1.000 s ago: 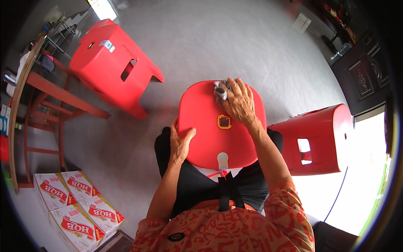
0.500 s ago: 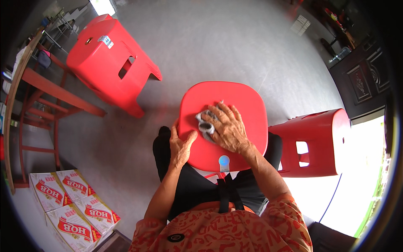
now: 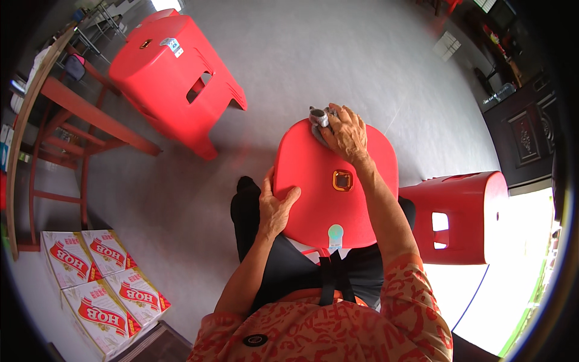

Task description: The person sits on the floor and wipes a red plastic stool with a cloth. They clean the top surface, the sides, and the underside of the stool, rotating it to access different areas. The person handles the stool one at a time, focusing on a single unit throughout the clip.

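A red plastic stool (image 3: 313,181) lies on my lap with its seat facing up. My left hand (image 3: 274,208) grips the stool's left edge. My right hand (image 3: 344,133) presses a grey cloth (image 3: 319,120) against the seat's far edge. An orange square hole (image 3: 342,180) sits in the middle of the seat, and a pale round sticker (image 3: 335,232) lies near its close edge.
A second red stool (image 3: 175,72) stands on the grey floor at upper left. A third red stool (image 3: 458,217) stands at my right. A red wooden table frame (image 3: 72,114) is at left, with three printed cardboard boxes (image 3: 99,274) below it. A dark door (image 3: 522,136) is at far right.
My right hand has slid the cloth from the middle left of the seat up to its far edge. The left hand has kept its hold on the stool's left edge.
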The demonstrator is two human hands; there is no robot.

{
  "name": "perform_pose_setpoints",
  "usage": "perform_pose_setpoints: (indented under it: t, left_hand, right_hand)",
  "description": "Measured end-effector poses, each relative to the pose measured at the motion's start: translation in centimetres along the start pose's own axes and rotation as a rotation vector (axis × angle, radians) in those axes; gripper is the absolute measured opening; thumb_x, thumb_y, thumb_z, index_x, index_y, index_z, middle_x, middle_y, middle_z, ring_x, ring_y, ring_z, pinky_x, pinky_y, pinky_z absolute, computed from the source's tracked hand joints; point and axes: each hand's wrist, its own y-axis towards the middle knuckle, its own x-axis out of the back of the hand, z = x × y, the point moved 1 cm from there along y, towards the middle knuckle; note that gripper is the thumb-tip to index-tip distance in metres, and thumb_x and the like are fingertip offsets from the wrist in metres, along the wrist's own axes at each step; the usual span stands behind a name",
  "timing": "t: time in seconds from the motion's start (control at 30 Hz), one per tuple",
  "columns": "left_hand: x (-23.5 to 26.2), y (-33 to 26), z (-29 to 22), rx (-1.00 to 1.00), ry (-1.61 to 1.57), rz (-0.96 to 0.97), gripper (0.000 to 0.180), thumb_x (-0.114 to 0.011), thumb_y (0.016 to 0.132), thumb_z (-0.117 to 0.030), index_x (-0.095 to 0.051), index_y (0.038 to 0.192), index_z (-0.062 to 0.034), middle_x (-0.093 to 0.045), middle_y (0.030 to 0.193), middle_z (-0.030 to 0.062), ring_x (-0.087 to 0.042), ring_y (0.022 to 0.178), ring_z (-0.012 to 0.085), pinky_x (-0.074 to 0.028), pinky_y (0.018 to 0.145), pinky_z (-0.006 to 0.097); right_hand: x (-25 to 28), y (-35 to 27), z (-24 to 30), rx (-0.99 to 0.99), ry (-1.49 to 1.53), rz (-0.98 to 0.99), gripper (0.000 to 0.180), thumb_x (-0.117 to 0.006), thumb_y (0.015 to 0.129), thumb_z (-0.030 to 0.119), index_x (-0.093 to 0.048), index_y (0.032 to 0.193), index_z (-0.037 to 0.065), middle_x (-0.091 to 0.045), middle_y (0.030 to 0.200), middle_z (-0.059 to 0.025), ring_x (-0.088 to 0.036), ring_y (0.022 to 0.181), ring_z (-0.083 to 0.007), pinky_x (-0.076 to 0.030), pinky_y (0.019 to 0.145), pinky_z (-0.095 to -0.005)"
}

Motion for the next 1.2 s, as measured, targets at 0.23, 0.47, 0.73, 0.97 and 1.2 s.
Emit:
perform_pose_setpoints:
  t: [0.23,0.47,0.73,0.97,1.2]
  left_hand:
    - [0.1,0.1,0.1,0.001,0.081,-0.033,0.063,-0.070,0.086,-0.016,-0.038,0.138,-0.0001,-0.059,0.118,0.0115,-0.058,0.102,0.0171,-0.049,0.088,0.030]
    - [0.7,0.5,0.9,-0.053,0.017,-0.029,0.048,-0.049,0.099,-0.024,-0.039,0.139,0.0014,-0.053,0.129,0.0127,-0.049,0.118,0.0179,-0.037,0.102,0.031]
    - [0.6,0.2,1.1,-0.078,-0.021,-0.005,0.047,-0.046,0.101,-0.023,-0.037,0.140,0.0009,-0.051,0.131,0.0111,-0.048,0.118,0.0160,-0.038,0.102,0.030]
    - [0.5,0.2,1.3,-0.043,-0.042,-0.029,0.048,-0.047,0.101,-0.025,-0.037,0.141,-0.0003,-0.050,0.131,0.0102,-0.048,0.117,0.0156,-0.038,0.100,0.029]
    - [0.8,0.3,1.6,-0.045,0.004,-0.023,0.049,-0.046,0.101,-0.029,-0.038,0.140,0.0009,-0.049,0.132,0.0110,-0.048,0.118,0.0168,-0.037,0.102,0.030]
  right_hand:
    - [2.8,-6.5,4.5,0.193,0.064,0.075,0.055,-0.064,0.082,0.024,-0.051,0.135,0.024,-0.044,0.143,-0.0061,-0.037,0.134,-0.0340,-0.030,0.108,-0.0572]
    - [5.3,-13.4,7.2,0.321,0.150,0.177,0.056,-0.071,0.073,0.024,-0.059,0.128,0.023,-0.047,0.139,-0.0045,-0.037,0.134,-0.0314,-0.028,0.109,-0.0563]
    - [3.4,-9.2,6.6,0.297,0.147,0.074,0.051,-0.068,0.077,0.027,-0.058,0.128,0.029,-0.048,0.138,-0.0037,-0.040,0.132,-0.0302,-0.028,0.109,-0.0560]
    - [0.8,-2.7,5.8,0.199,0.089,0.028,0.047,-0.063,0.081,0.031,-0.056,0.128,0.028,-0.049,0.136,-0.0051,-0.039,0.131,-0.0337,-0.027,0.107,-0.0600]
    - [-0.6,-0.8,6.3,0.099,0.050,-0.023,0.044,-0.062,0.082,0.031,-0.061,0.125,0.025,-0.048,0.138,-0.0049,-0.038,0.132,-0.0323,-0.027,0.109,-0.0579]
